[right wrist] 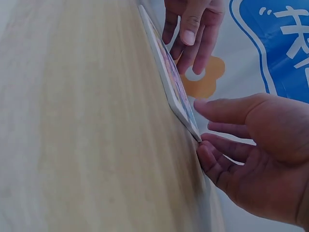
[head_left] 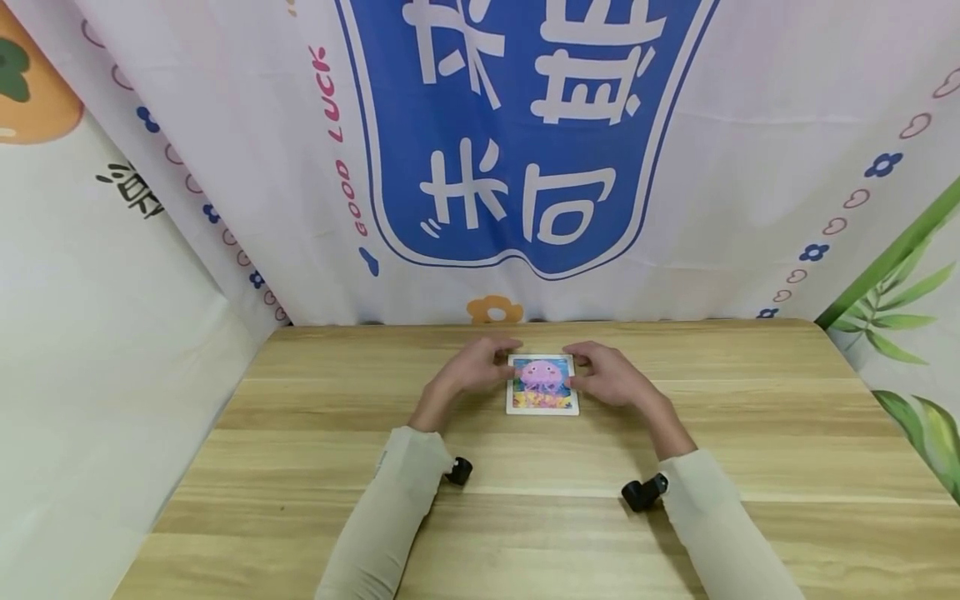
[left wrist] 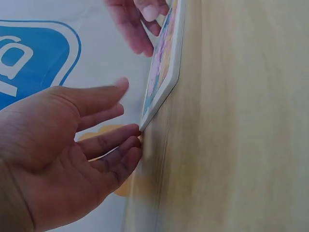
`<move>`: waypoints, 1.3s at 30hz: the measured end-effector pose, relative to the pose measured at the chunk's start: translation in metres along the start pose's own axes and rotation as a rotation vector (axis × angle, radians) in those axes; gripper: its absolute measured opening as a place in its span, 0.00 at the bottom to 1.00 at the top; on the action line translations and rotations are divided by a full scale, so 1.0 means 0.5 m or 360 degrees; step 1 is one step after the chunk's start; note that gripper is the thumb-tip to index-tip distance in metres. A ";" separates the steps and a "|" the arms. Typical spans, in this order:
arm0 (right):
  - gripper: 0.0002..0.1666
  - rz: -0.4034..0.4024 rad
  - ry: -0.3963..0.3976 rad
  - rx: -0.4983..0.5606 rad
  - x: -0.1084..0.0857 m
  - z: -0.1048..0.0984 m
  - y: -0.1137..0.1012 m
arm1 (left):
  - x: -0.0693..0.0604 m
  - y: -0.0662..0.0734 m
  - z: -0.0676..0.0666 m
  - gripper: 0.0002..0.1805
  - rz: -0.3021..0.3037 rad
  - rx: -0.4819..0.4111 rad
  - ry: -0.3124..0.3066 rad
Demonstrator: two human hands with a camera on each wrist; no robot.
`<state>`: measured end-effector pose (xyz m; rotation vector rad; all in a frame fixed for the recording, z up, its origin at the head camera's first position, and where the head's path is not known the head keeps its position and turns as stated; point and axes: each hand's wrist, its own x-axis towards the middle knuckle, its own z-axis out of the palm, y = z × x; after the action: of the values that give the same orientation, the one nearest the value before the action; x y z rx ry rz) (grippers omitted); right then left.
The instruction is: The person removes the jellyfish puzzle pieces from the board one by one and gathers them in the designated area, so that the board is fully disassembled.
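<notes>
A square picture board [head_left: 542, 400] with a white border lies flat on the table, showing a pink jellyfish over a colourful seabed. At its left edge is my left hand [head_left: 480, 367], thumb raised apart from the fingers. In the left wrist view, fingertips of that hand [left wrist: 72, 145] touch or nearly touch the corner of the board [left wrist: 166, 87]. My right hand [head_left: 611, 375] is at the opposite edge. The right wrist view has its fingers [right wrist: 206, 150] against the board's corner, with the thumb [right wrist: 217, 110] just over the picture side of the board [right wrist: 169, 87].
The wooden table [head_left: 540, 533] stretches out around the board. A printed curtain [head_left: 750, 208] with a blue panel hangs along its far edge. Small black wrist cameras [head_left: 459, 472] sit at both sleeves.
</notes>
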<state>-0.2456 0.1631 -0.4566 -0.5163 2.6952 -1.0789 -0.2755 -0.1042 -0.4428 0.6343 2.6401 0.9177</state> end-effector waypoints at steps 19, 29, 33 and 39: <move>0.28 0.0014 -0.0012 -0.0025 -0.031 0.011 -0.013 | -0.032 0.030 0.036 0.31 -0.0035 0.0175 -0.0014; 0.29 -0.0081 -0.0076 -0.0045 -0.080 0.026 -0.026 | -0.104 0.042 0.056 0.30 0.0130 0.0263 -0.0017; 0.30 -0.0089 -0.0100 -0.0057 -0.099 0.029 -0.035 | -0.128 0.048 0.062 0.31 0.0159 0.0315 -0.0025; 0.29 -0.0119 -0.0106 -0.0104 -0.122 0.035 -0.046 | -0.150 0.056 0.068 0.31 0.0135 0.0337 -0.0052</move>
<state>-0.1784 0.1604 -0.4503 -0.6574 2.6800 -0.9764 -0.1888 -0.1035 -0.4423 0.8096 2.7208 0.6476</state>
